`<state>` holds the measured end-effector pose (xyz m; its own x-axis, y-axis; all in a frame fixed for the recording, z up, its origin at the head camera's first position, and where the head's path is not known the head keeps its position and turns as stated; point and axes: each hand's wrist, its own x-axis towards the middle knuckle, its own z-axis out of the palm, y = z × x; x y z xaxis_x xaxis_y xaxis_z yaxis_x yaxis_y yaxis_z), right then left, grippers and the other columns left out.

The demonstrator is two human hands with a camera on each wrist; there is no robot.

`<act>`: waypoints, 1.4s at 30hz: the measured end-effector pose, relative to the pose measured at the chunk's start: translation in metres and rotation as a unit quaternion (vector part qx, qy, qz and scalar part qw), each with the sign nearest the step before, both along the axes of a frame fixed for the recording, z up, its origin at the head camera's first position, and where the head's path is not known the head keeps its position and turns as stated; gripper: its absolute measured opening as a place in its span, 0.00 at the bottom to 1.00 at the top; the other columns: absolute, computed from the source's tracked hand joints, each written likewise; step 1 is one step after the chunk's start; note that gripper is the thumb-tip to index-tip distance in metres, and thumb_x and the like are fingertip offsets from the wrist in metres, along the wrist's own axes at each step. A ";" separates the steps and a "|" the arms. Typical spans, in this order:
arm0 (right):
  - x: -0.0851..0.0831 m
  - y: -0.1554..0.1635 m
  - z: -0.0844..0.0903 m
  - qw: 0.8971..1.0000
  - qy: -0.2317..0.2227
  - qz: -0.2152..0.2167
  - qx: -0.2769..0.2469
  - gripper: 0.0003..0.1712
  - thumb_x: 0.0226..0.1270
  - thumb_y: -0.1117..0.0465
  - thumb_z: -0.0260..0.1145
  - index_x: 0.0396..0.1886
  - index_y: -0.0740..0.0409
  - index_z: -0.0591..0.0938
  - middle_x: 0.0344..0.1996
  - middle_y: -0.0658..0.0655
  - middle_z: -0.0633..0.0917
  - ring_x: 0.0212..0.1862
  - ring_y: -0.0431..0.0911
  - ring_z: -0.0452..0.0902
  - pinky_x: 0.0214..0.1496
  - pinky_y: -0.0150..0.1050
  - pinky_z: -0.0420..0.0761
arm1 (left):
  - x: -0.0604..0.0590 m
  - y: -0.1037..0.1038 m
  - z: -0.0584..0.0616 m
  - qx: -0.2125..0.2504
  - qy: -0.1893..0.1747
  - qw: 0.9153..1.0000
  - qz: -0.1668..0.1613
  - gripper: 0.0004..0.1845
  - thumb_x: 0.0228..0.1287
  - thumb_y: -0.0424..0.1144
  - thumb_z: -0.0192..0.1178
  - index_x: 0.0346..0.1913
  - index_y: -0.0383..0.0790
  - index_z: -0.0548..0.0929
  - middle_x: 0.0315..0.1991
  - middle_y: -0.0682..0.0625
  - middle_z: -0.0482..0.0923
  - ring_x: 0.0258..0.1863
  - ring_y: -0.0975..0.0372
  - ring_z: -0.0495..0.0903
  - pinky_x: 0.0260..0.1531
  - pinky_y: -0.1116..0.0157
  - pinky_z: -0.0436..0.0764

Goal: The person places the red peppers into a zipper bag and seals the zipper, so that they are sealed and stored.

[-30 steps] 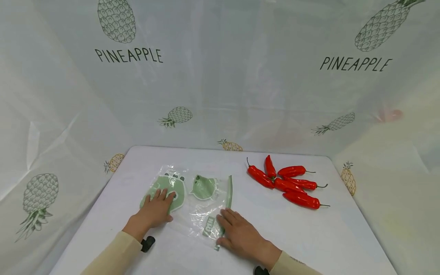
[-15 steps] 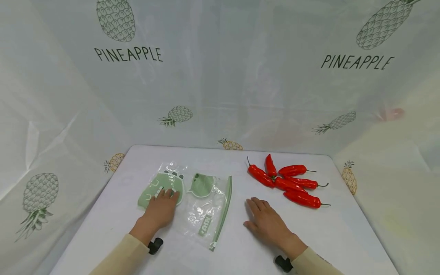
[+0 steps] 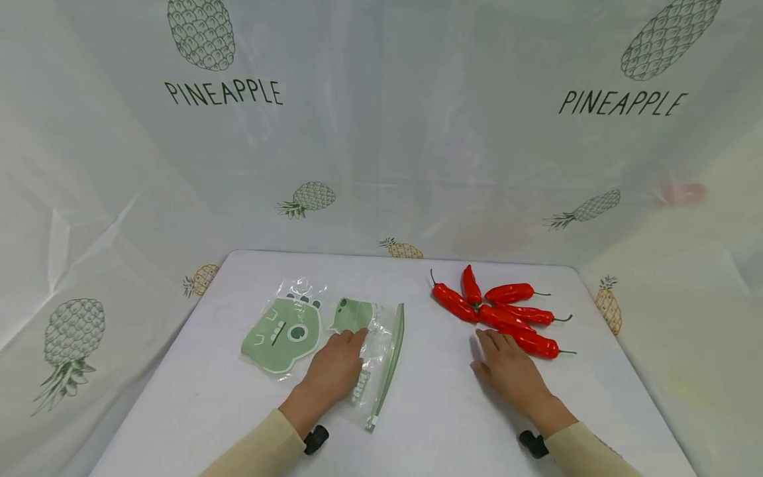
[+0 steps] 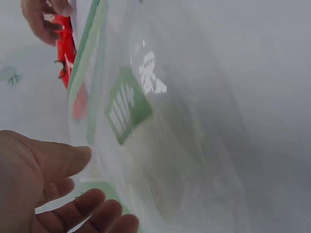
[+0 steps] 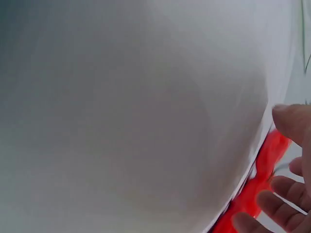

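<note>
Left hand (image 3: 335,366): thumb and fingers spread, fingers loosely bent, nothing pinched. It lies over a clear zip bag (image 3: 285,333) with green dinosaur print; whether the fingertips touch the film cannot be told. Right hand (image 3: 514,374): thumb apart from slightly bent fingers, nothing held. Its fingertips are just beside the lowest chili pepper (image 3: 536,344) of the cluster; contact cannot be confirmed.

The bag lies flat on the white table (image 3: 435,404), left of the peppers, its green zip strip (image 3: 390,361) facing them. Judged by appearance, the film is very light, limp and slippery, prone to slide or crease. Best hold: a fingertip pinch at the zip strip, which appears the stiffest edge. Whether the seal is closed is not discernible.

The six red peppers look smooth, firm and light, apt to roll; a grasp across the body appears sounder than one by the thin stem.

Beyond the table hangs a pineapple-print curtain (image 3: 357,132).
</note>
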<state>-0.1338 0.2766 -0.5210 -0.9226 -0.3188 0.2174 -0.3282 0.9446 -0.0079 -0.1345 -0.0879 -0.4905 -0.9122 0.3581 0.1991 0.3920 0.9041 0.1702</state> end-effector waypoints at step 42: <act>-0.016 0.075 0.004 0.998 0.018 -0.058 0.035 0.45 0.59 0.55 0.83 0.70 0.70 0.72 0.62 0.75 0.80 0.63 0.73 0.76 0.64 0.71 0.76 | -0.015 0.015 -0.007 0.262 -0.096 0.959 0.052 0.25 0.75 0.38 0.64 0.71 0.41 0.76 0.35 0.56 0.85 0.25 0.71 0.79 0.30 0.68 0.79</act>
<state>-0.1503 0.3519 -0.5169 -0.9459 -0.2259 0.2328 -0.2156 0.9740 0.0690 -0.1494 -0.0726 -0.4973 -0.9757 0.1590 0.1507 0.2191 0.7072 0.6722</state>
